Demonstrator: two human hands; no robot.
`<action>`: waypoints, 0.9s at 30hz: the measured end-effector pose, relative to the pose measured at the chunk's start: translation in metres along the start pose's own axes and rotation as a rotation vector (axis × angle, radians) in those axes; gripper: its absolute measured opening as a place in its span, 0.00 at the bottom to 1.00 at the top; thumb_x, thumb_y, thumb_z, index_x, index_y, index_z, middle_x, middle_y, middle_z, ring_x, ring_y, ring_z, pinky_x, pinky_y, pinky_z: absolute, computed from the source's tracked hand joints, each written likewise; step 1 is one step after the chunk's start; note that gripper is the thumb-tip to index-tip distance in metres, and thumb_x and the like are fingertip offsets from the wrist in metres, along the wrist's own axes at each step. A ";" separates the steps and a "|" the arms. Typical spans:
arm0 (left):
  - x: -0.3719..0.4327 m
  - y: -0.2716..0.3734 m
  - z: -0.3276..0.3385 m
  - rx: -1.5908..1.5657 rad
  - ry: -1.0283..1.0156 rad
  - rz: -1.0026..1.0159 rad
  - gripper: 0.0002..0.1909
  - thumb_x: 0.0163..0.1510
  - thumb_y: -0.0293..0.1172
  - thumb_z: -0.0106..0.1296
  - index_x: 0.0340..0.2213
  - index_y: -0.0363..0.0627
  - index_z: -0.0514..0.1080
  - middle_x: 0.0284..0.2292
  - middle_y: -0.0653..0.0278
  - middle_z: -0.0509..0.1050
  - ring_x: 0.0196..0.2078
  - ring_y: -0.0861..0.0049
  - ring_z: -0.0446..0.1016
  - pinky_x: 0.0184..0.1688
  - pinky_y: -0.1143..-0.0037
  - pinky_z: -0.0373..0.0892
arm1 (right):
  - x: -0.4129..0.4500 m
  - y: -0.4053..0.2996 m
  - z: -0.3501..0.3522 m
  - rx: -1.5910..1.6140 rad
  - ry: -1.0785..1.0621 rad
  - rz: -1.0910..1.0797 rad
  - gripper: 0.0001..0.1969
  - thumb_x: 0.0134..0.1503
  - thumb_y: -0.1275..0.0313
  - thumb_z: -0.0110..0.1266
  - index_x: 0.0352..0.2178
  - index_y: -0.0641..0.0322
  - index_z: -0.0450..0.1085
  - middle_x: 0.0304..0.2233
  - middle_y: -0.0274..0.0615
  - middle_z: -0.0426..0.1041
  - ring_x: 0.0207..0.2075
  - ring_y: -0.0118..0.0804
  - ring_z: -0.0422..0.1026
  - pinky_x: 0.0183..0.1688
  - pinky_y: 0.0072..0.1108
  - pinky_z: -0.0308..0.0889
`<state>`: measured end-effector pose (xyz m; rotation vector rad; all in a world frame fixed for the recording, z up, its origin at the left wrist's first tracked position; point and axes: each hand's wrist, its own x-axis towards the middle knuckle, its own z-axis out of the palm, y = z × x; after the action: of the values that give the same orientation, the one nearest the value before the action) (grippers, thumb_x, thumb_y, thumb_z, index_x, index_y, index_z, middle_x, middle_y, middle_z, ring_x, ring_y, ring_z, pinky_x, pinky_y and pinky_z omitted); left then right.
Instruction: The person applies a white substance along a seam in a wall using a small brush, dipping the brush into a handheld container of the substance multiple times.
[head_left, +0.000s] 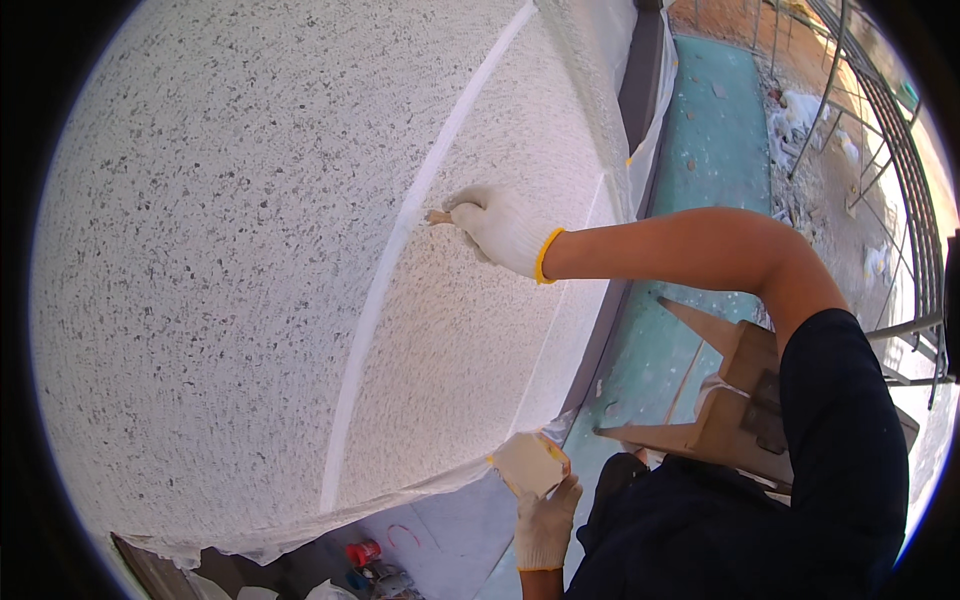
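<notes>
A rough, speckled wall surface (225, 270) fills the left and middle of the head view, crossed by a smooth white strip (373, 307). My right hand (499, 229), in a white knit glove with a yellow cuff, grips a small brownish tool (439, 217) at the strip's right edge; its type cannot be told. Lower down, my left hand (545, 525), gloved too, holds a squarish container or board (529, 463) with a pale face and yellow marks on its rim, near the wall's lower edge.
Plastic sheeting (442, 487) lines the wall's lower edge. A brown wooden structure (720, 435) stands by my body on a green floor covering (712, 127). Metal railings (892, 142) and debris (795, 135) lie at the upper right. A red container (363, 553) is below.
</notes>
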<state>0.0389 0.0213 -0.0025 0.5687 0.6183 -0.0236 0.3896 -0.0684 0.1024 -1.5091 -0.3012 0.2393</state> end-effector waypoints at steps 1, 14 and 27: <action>-0.002 0.000 -0.002 -0.004 -0.002 0.001 0.31 0.51 0.39 0.58 0.51 0.36 0.61 0.46 0.50 0.69 0.47 0.58 0.69 0.50 0.62 0.69 | 0.004 0.000 -0.004 -0.004 -0.002 -0.002 0.16 0.57 0.69 0.40 0.38 0.67 0.73 0.19 0.43 0.71 0.19 0.33 0.72 0.25 0.26 0.68; 0.005 0.010 -0.014 -0.079 -0.030 -0.059 0.23 0.54 0.34 0.54 0.49 0.36 0.62 0.45 0.51 0.68 0.45 0.62 0.70 0.47 0.65 0.71 | -0.027 -0.002 0.029 0.188 0.045 0.006 0.17 0.61 0.68 0.41 0.45 0.67 0.70 0.21 0.39 0.68 0.20 0.28 0.68 0.25 0.24 0.66; 0.034 0.016 0.012 0.760 -0.208 0.176 0.17 0.46 0.18 0.59 0.40 0.32 0.71 0.39 0.57 0.75 0.43 0.76 0.73 0.47 0.78 0.69 | -0.165 -0.077 -0.149 -0.981 0.150 0.053 0.14 0.57 0.70 0.47 0.44 0.62 0.70 0.22 0.47 0.72 0.24 0.44 0.73 0.30 0.30 0.67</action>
<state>0.0761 0.0331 -0.0053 1.3370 0.3382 -0.1545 0.2831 -0.2679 0.1658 -2.4912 -0.2675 0.0002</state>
